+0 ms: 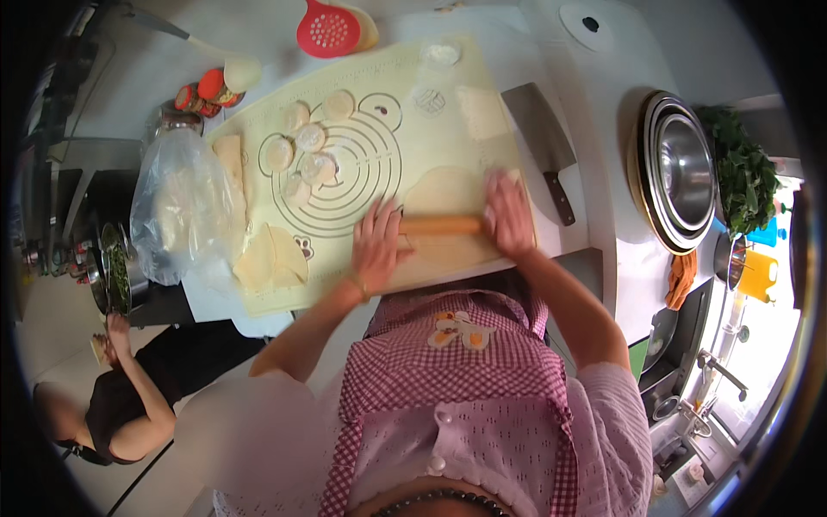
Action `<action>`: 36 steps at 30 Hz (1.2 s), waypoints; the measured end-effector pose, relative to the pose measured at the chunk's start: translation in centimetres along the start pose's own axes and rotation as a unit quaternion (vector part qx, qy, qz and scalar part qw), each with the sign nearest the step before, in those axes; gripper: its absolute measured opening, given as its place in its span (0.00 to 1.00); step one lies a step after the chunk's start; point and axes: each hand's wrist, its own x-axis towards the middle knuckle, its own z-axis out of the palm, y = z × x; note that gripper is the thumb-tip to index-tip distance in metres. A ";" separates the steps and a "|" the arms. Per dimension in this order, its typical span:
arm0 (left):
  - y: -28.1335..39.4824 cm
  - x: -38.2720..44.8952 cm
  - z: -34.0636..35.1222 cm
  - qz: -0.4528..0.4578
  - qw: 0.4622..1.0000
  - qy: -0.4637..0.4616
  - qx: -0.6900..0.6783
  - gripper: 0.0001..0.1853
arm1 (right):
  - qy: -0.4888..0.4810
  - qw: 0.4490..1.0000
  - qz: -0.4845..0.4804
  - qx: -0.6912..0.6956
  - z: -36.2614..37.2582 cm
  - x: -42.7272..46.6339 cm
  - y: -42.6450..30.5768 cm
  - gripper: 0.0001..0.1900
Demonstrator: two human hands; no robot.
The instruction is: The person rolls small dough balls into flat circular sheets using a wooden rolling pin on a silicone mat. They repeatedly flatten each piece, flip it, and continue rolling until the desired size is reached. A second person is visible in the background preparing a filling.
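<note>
A wooden rolling pin (442,225) lies across a thin round sheet of dough (446,189) near the front edge of a pale yellow pastry mat (362,265). My left hand (376,242) is on the pin's left end, and my right hand (509,213) is on its right end. Both palms face down; whether the fingers close around the pin is not visible. Several floured dough rounds (280,154) lie on the mat's printed circles. Folded thin dough sheets (271,258) are at the front left. A small heap of flour (441,53) sits at the mat's far edge.
A cleaver (539,126) lies right of the mat, before nested steel bowls (686,174) and leafy greens (740,168). A plastic bag with dough (187,207) stands left. Red-lidded jars (212,85) and a red skimmer (328,30) are behind. Another person (142,400) holds a pan at left.
</note>
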 end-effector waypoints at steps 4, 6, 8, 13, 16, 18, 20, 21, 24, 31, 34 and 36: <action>-3.4 11.2 1.0 0.046 0.994 0.093 0.039 0.40 | 0.181 0.969 0.074 -0.152 3.0 11.0 7.0 0.30; -3.8 11.3 1.8 0.036 0.992 0.112 0.038 0.39 | 0.102 0.979 0.095 -0.146 3.2 11.2 6.3 0.31; -4.2 8.4 2.6 0.023 0.993 0.113 0.021 0.38 | 0.067 0.988 0.045 -0.133 3.8 9.3 4.9 0.35; -1.6 2.2 0.5 -0.008 0.996 0.092 -0.014 0.34 | 0.106 0.989 -0.100 0.009 2.5 4.1 1.9 0.32; -2.5 7.8 -0.3 -0.006 0.998 0.065 0.006 0.26 | 0.137 0.987 0.030 -0.074 3.8 10.6 5.0 0.30; -3.1 10.1 0.1 0.045 0.991 0.129 0.001 0.16 | 0.076 0.986 0.120 -0.090 3.7 12.4 6.2 0.31; -2.1 8.4 -1.2 0.033 0.998 0.044 0.011 0.17 | 0.069 0.995 0.049 -0.054 2.9 8.7 4.5 0.32; -1.5 7.0 -1.8 0.028 0.999 0.003 0.016 0.17 | 0.068 0.997 0.012 -0.036 2.0 6.2 2.8 0.33; 0.1 3.2 0.6 0.052 0.998 0.042 -0.005 0.20 | 0.035 0.998 0.043 -0.031 -0.8 0.2 -1.4 0.32; -2.0 11.8 0.5 0.100 0.988 0.116 0.003 0.29 | 0.164 0.979 0.053 -0.113 2.9 8.9 7.2 0.32; -2.0 9.9 1.0 0.085 0.993 0.078 0.031 0.29 | 0.094 0.987 0.053 -0.117 3.8 8.8 5.6 0.33; -1.0 4.3 2.6 0.057 0.996 0.059 0.020 0.31 | 0.062 0.996 0.014 -0.055 2.4 2.3 0.9 0.32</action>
